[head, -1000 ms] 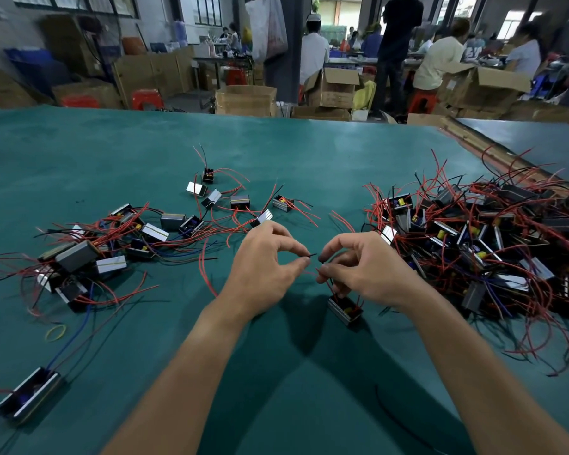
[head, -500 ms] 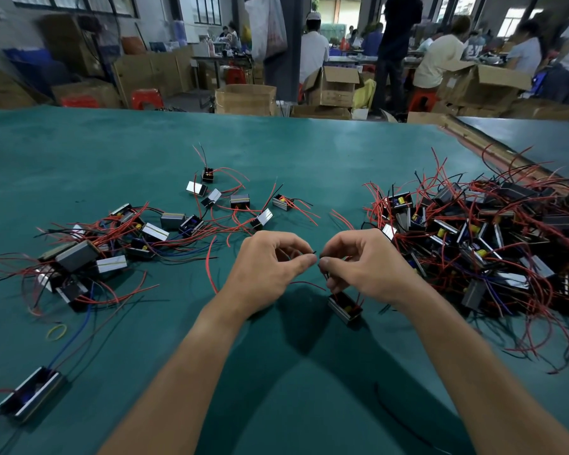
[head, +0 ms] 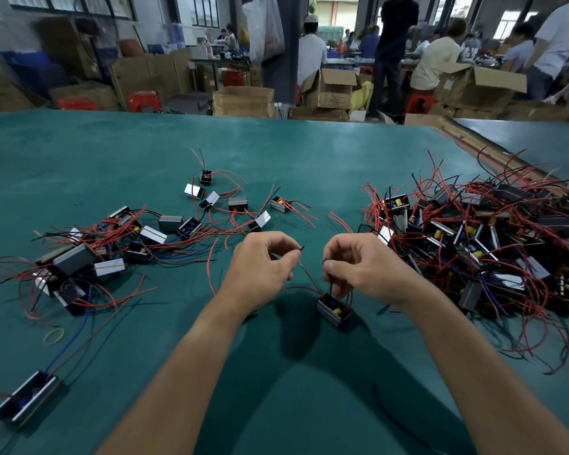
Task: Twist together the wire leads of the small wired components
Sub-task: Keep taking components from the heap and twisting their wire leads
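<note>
- Green bench (head: 309,152): carries every piece; runs from the near edge out to the cartons beyond the far edge.
- Heap of components (head: 473,234): sprawls thick against the right edge, red and black leads sticking out loose; reads as the stock waiting its turn, and as the bulk of the work left.
- Scattered components (head: 112,244): lie thinner toward the left edge, a few strays nearer the middle; probably the finished side, though no twist can be made out at this size.
- Left hand (head: 263,267): hovers over the bench middle, thumb and forefinger pressed together on a wire end, whose dark tip (head: 301,248) pokes out above the pinch.
- Right hand (head: 362,267): hangs just beside the left, apart from it, fingers curled, thumb and forefinger pinching the black lead (head: 331,285).
- Lone component (head: 27,402): sits near the near-left corner, well apart from both hands.
- Component in hand (head: 334,310): rests on the bench below the right hand, open face up.
- Red lead (head: 309,277): climbs from that component to the left fingers; stands apart from the black one, so this pair looks not yet twisted.
- Yellow rubber band (head: 54,335): lies flat toward the left edge.
</note>
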